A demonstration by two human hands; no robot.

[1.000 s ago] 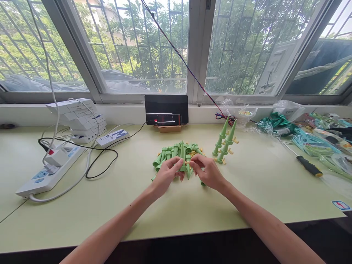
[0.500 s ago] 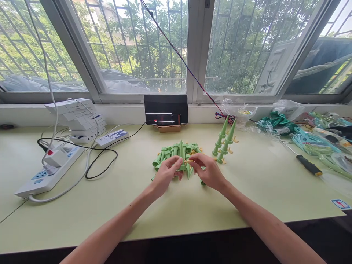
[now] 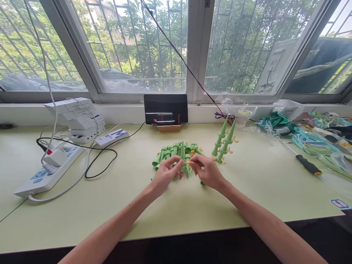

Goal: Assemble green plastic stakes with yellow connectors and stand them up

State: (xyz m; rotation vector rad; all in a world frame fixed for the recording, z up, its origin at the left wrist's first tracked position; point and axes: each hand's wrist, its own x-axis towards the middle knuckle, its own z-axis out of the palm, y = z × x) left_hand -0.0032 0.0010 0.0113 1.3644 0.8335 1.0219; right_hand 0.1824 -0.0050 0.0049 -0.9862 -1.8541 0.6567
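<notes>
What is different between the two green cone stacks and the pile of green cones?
The two green cone stacks stand tip-up; the pile of green cones mostly lies down. The stacks are narrow and tall, the pile low and spread out. Both include yellow pieces.

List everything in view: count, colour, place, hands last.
windows: several, grey frames, back
table: one, pale green, below windows
tablet: one, black, back centre
phone: one, black, before tablet
boxes: several, white, left
power strip: one, white, left
cables: several, mixed, left and back
plastic bags: several, clear and green, back right
wrapped bundles: several, teal, right
screwdriver: one, black and yellow, right
sticker: one, multicoloured, right front
spike pile: one, green and yellow, centre
spike stacks: two, green and yellow, right of spike pile
held spike: one, green, near spike pile
peg: one, yellow, beside held spike
left hand: one, on held spike
right hand: one, pinching peg
</notes>
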